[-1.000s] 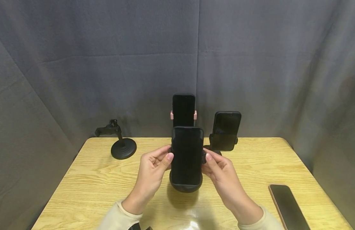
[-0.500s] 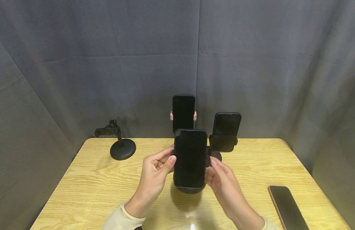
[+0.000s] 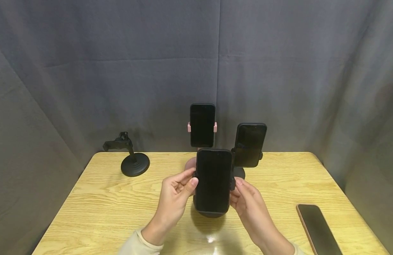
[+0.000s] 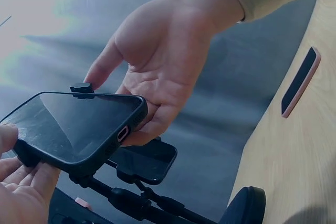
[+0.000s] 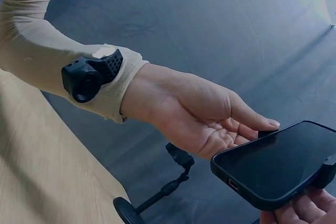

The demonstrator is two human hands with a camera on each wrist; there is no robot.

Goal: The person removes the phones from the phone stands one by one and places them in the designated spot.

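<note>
A black phone (image 3: 213, 180) sits upright in the clamp of a black phone stand in the middle of the head view. My left hand (image 3: 171, 202) pinches the clamp's left side, thumb in front and fingers behind. On the other side, my right hand (image 3: 252, 210) pinches the right clamp arm (image 3: 233, 183) between thumb and fingers. From the left wrist, the phone (image 4: 79, 124) appears tilted above the stand's arm (image 4: 126, 203). The stand's round base (image 3: 212, 215) is mostly hidden behind the phone.
Behind stands a phone (image 3: 202, 125) in a pink-clamped holder. Another phone (image 3: 250, 145) is mounted at right rear. A black phone stand (image 3: 135, 164) without a phone is at left rear. One phone (image 3: 319, 230) lies on the wooden table (image 3: 97, 212) at right. Grey curtains surround it.
The held phone and its clamp have moved slightly right and down in the head view, both hands moving along with them. More of the pink holder's base now shows behind.
</note>
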